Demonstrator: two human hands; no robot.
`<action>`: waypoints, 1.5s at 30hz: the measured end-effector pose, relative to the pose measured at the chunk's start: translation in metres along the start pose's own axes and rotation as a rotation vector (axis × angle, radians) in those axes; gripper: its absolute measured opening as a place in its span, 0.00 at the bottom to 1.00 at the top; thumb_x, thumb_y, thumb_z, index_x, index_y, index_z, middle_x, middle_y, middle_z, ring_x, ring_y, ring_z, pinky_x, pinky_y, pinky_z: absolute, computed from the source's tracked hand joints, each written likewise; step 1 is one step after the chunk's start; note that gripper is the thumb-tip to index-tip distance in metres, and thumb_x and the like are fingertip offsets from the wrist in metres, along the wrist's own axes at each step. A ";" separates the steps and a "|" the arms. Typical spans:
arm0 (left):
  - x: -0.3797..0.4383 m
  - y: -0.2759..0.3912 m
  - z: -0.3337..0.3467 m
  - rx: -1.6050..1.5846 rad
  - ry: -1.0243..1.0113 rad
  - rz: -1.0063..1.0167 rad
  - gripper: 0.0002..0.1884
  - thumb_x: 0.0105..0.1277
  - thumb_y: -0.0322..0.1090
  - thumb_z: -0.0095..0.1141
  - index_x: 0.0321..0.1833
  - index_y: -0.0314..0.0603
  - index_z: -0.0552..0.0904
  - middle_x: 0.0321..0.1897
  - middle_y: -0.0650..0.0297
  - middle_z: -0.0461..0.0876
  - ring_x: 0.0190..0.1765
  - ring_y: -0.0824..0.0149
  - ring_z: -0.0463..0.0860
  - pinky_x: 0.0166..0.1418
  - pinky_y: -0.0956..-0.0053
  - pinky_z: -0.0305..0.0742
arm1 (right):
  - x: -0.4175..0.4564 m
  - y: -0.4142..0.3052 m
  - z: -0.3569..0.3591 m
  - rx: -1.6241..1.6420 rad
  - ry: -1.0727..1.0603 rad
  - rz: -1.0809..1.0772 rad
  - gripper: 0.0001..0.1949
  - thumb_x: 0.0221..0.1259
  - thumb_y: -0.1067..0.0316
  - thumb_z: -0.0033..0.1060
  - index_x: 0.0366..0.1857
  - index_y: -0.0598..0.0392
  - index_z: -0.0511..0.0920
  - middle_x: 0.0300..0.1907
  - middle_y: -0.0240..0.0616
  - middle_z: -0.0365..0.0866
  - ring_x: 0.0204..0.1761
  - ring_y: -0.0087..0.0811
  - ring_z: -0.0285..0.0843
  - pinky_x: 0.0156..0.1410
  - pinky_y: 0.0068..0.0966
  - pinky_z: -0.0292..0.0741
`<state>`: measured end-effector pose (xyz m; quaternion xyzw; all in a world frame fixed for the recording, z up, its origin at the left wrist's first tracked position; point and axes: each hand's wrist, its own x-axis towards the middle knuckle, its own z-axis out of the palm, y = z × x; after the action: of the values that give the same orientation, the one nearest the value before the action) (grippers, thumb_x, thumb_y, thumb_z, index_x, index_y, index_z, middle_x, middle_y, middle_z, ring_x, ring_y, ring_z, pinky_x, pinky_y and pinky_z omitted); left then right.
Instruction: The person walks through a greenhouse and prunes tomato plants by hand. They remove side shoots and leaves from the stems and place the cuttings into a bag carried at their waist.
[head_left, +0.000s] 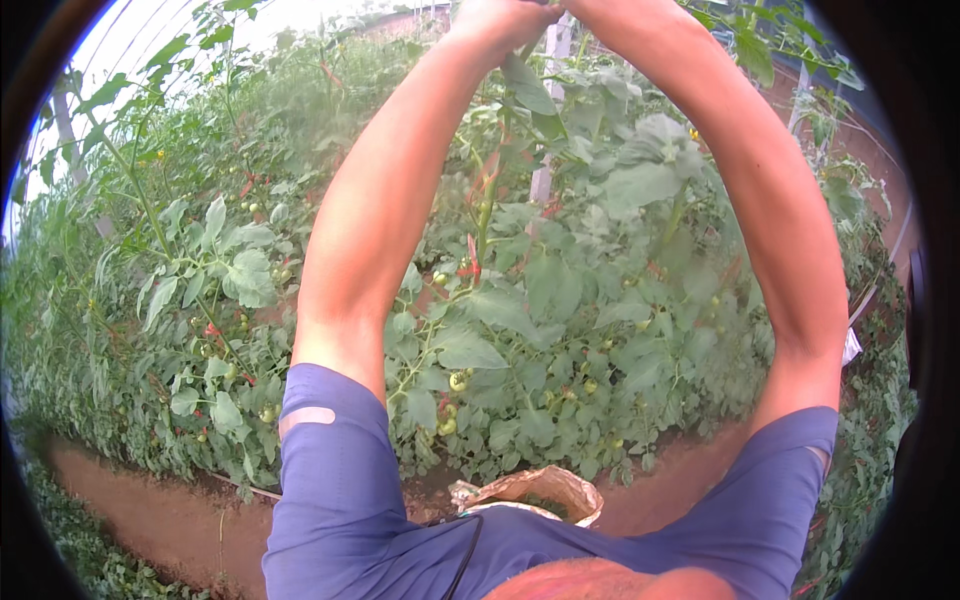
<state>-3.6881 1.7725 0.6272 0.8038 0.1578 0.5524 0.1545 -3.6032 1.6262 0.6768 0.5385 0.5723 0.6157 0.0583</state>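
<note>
Both my arms reach up to the top edge of the view. My left hand is mostly cut off there; my right hand is not fully in view either. My left hand and my right hand (510, 19) meet above the upper stem of a tomato plant (489, 202), and what their fingers hold is hidden. A large leaf (527, 84) hangs just below my right hand. Lower on the stem is a red tie (472, 261). Green tomatoes (458, 381) hang among the leaves below.
An open woven sack (547, 480) with greenery inside stands on the soil before my body. A pale post (541, 180) rises behind the plant. Dense tomato rows spread on both sides, and a brown soil path (165, 517) runs at the lower left.
</note>
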 end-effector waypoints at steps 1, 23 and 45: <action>0.007 -0.008 -0.002 0.070 0.010 0.035 0.20 0.67 0.46 0.65 0.51 0.34 0.90 0.43 0.45 0.91 0.46 0.51 0.91 0.51 0.58 0.82 | 0.002 -0.009 -0.004 0.046 0.029 -0.033 0.08 0.62 0.66 0.64 0.41 0.48 0.90 0.43 0.41 0.92 0.49 0.37 0.92 0.49 0.35 0.83; -0.033 0.015 -0.019 -0.090 0.085 0.067 0.27 0.71 0.34 0.64 0.70 0.31 0.74 0.44 0.48 0.90 0.42 0.61 0.89 0.46 0.65 0.83 | -0.449 -0.329 -0.005 1.862 -0.804 0.848 0.12 0.71 0.60 0.65 0.50 0.54 0.84 0.40 0.44 0.91 0.43 0.48 0.90 0.50 0.43 0.84; -0.079 0.026 0.018 0.399 0.265 0.656 0.32 0.63 0.22 0.60 0.73 0.47 0.78 0.48 0.54 0.89 0.50 0.50 0.85 0.61 0.57 0.80 | -0.412 -0.240 0.064 1.563 -0.166 0.987 0.13 0.63 0.75 0.67 0.51 0.59 0.84 0.45 0.46 0.87 0.38 0.43 0.86 0.47 0.33 0.81</action>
<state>-3.6962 1.7138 0.5659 0.7474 0.0155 0.6298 -0.2108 -3.5167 1.4650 0.2317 0.6497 0.5246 -0.0306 -0.5493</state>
